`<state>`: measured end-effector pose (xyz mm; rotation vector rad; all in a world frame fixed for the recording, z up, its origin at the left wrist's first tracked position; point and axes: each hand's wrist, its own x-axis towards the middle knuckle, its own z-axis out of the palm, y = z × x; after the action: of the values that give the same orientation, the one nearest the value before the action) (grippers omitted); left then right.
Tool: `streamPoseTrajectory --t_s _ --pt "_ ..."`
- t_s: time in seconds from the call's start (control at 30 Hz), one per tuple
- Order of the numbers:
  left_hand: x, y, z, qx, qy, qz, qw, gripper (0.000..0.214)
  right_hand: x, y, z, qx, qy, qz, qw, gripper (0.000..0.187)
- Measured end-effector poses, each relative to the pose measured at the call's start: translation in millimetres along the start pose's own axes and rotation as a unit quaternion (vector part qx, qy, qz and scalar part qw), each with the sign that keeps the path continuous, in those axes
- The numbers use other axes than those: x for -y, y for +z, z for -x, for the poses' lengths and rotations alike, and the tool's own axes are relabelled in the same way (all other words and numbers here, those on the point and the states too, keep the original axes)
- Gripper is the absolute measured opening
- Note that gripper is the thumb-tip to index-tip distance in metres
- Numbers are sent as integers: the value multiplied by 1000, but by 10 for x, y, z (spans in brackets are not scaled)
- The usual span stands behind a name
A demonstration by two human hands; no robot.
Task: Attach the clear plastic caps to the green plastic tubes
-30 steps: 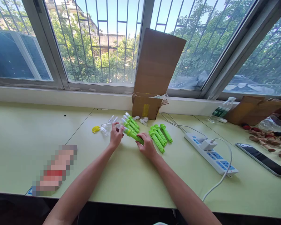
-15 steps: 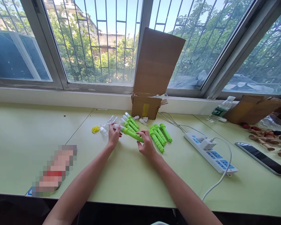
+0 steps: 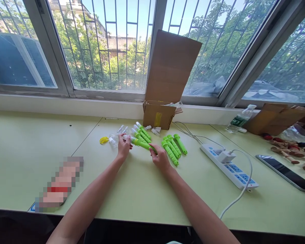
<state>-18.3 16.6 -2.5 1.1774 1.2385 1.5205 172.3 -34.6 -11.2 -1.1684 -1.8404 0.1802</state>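
Between my two hands lies a bright green plastic tube (image 3: 141, 143) with a clear cap on its left end. My left hand (image 3: 123, 146) is closed round that clear end. The fingers of my right hand (image 3: 159, 156) pinch the green right end. Just behind are several green tubes with clear caps (image 3: 142, 133), lying side by side. To the right rest several green tubes without clear caps (image 3: 170, 151). Loose clear caps (image 3: 113, 141) lie beside my left hand, partly hidden by it, near yellow rings (image 3: 104, 140).
An open cardboard box (image 3: 156, 115) stands against the sill, small white pieces (image 3: 156, 130) before it. On the right are a white power strip (image 3: 228, 167) with cables, a phone (image 3: 286, 173), a water bottle (image 3: 241, 118) and wooden toys (image 3: 286, 152). A blurred object (image 3: 59, 184) lies left.
My right hand has shifted slightly along the green tube toward its right end, its fingers now closer together. My left hand keeps its hold on the clear end.
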Motion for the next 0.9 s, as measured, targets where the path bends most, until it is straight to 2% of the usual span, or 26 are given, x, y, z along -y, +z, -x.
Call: streamPoseTrajectory --t_s 0.17,0.4,0.5,0.73,0.9 --pt "20 18 11 6 -7 -1 1000 37 70 -34 0 -3 17 -36 999 40" --pt "46 14 5 13 -12 -2 1000 38 56 -24 -16 -40 7 -29 999 21" --pt "41 12 2 13 -14 0 1000 38 43 -17 -15 -45 12 -28 999 18" --pt "28 13 -1 9 -20 1 1000 38 20 2 -5 -18 14 -10 1000 25" --pt "33 19 6 14 -16 2 1000 38 56 -3 -1 -12 27 -26 999 38"
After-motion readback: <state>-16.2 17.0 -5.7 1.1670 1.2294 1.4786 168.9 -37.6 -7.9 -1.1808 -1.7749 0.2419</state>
